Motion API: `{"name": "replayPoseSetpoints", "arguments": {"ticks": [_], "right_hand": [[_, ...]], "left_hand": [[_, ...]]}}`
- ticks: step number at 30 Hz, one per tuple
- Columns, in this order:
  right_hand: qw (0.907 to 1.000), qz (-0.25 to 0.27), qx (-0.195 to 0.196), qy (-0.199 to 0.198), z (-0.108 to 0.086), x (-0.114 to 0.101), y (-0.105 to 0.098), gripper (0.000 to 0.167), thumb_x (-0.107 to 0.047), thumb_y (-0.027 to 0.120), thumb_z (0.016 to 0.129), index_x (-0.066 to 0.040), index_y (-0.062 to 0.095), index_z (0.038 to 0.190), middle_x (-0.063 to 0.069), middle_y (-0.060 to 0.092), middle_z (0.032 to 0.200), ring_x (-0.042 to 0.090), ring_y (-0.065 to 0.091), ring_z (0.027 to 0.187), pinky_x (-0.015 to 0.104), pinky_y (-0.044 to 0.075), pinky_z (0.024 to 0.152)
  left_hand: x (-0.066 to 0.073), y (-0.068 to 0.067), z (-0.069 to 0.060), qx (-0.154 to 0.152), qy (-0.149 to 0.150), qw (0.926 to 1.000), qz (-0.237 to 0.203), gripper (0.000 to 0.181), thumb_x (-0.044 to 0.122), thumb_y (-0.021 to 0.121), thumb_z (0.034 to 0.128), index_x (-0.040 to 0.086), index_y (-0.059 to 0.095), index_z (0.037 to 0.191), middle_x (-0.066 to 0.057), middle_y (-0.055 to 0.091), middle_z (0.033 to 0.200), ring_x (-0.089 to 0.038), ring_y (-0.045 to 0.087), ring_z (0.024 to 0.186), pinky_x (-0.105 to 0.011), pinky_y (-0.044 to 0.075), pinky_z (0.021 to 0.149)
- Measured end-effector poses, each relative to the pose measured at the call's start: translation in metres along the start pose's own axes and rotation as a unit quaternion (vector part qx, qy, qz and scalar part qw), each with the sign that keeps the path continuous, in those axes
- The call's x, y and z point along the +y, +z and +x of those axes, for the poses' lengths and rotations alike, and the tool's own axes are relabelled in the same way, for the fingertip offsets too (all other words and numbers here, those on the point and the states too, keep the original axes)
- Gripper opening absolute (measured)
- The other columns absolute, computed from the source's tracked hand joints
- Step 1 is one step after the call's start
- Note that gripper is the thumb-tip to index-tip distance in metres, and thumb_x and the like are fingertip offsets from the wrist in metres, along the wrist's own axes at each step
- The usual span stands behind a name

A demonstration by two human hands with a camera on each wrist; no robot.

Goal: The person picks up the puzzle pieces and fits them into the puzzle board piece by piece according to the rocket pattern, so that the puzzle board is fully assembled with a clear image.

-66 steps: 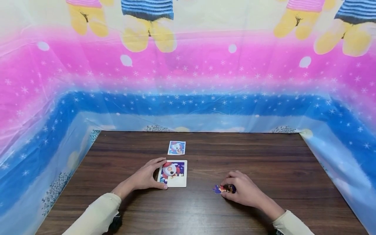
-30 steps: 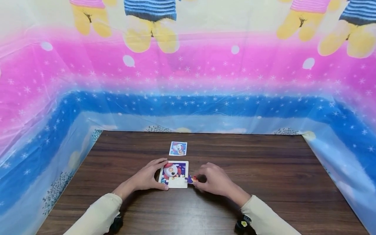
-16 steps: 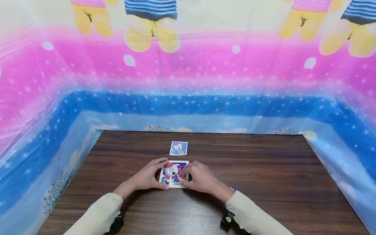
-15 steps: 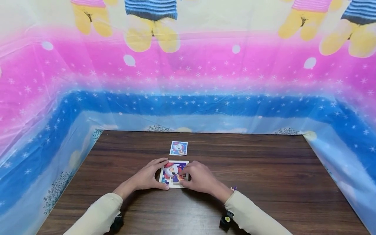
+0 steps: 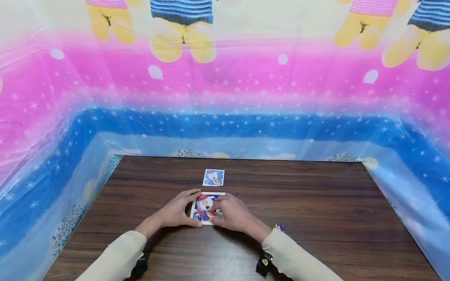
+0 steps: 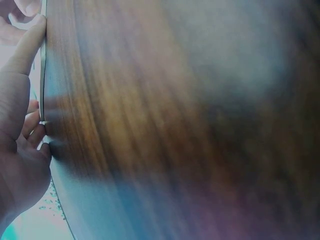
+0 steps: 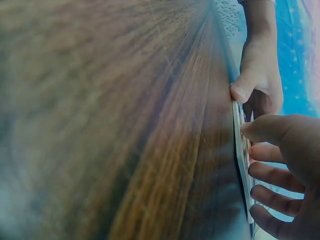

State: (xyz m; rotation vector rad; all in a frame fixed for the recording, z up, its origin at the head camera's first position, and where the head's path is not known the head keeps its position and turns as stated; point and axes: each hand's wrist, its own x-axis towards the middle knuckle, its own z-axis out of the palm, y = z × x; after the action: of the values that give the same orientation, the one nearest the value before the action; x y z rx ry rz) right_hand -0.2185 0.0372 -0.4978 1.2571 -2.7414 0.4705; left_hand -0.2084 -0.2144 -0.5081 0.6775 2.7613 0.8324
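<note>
A square jigsaw puzzle board point(image 5: 202, 203) with a white frame lies on the table, showing a white cartoon character in red among purple. My left hand point(image 5: 179, 209) grips its left side, thumb at the near corner and fingers at the far one. Over the board's lower right part, my right hand point(image 5: 233, 212) pinches a purple and orange puzzle piece point(image 5: 208, 215) against the picture. The right fingers hide much of the board's right side. In the right wrist view the thumb and fingertips of my right hand touch the thin board from above.
Behind the board lies a small picture card point(image 5: 213, 177) with a similar character. Another purple puzzle piece point(image 5: 280, 227) shows on the table beside my right wrist, partly hidden by the sleeve. Printed cloth point(image 5: 225, 125) surrounds the brown wooden table point(image 5: 299, 183).
My right hand has carried the puzzle piece from the table on the right to the board, then slid it leftward over the lower part. My left hand has kept its grip.
</note>
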Motion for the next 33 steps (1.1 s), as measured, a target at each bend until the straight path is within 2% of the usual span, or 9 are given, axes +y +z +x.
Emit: {"name": "replayPoseSetpoints", "arguments": {"ticks": [7,14,23,26,28,33], "right_hand": [[1.0000,0.002,0.003,0.001,0.001,-0.001,0.000,0.021,-0.038,0.077,0.090,-0.021,0.083,0.101,-0.005,0.073,0.104,0.013,0.062,0.095,0.028,0.052,0.082],[1.0000,0.005,0.003,-0.002,0.003,-0.001,0.002,0.014,-0.032,0.078,0.090,-0.021,0.084,0.097,-0.005,0.074,0.104,0.012,0.063,0.096,0.027,0.052,0.085],[0.9999,0.013,-0.002,0.002,0.003,-0.001,0.000,0.014,-0.032,0.077,0.091,-0.021,0.084,0.096,-0.004,0.074,0.105,0.013,0.062,0.097,0.029,0.052,0.086],[0.9991,0.043,-0.004,-0.002,-0.001,0.002,-0.005,0.016,-0.030,0.075,0.093,-0.020,0.084,0.102,-0.005,0.075,0.107,0.012,0.064,0.100,0.030,0.053,0.088],[0.9966,0.082,-0.007,0.003,-0.005,0.005,-0.010,0.019,-0.029,0.074,0.095,-0.018,0.082,0.109,-0.004,0.075,0.110,0.011,0.066,0.104,0.032,0.053,0.091],[0.9839,0.176,-0.002,0.032,-0.022,0.015,-0.023,0.028,-0.028,0.072,0.097,-0.014,0.077,0.121,-0.001,0.075,0.117,0.014,0.068,0.110,0.037,0.054,0.093]], "left_hand": [[0.000,-0.001,-0.001,-0.001,0.000,1.0000,-0.001,0.106,0.060,0.083,0.0777,0.008,0.039,0.158,-0.011,0.032,0.164,-0.035,0.029,0.150,-0.060,0.035,0.113],[0.001,-0.002,-0.001,-0.002,-0.003,1.0000,-0.007,0.106,0.060,0.083,0.0774,0.009,0.039,0.158,-0.009,0.032,0.165,-0.034,0.028,0.151,-0.059,0.034,0.114],[0.001,-0.001,0.000,0.003,0.006,1.0000,0.002,0.105,0.060,0.083,0.0776,0.007,0.040,0.158,-0.011,0.033,0.164,-0.035,0.031,0.150,-0.059,0.036,0.113],[0.000,-0.001,0.000,0.004,0.009,0.9999,0.004,0.105,0.060,0.083,0.0782,0.005,0.040,0.157,-0.013,0.034,0.164,-0.036,0.031,0.149,-0.060,0.036,0.113],[0.001,-0.001,0.000,0.005,0.009,0.9999,0.004,0.106,0.061,0.082,0.0783,0.005,0.040,0.157,-0.013,0.034,0.164,-0.037,0.031,0.149,-0.060,0.035,0.113],[0.002,-0.001,-0.002,0.006,0.005,1.0000,0.000,0.107,0.061,0.082,0.0778,0.005,0.039,0.158,-0.013,0.033,0.164,-0.037,0.031,0.149,-0.062,0.035,0.112]]}}
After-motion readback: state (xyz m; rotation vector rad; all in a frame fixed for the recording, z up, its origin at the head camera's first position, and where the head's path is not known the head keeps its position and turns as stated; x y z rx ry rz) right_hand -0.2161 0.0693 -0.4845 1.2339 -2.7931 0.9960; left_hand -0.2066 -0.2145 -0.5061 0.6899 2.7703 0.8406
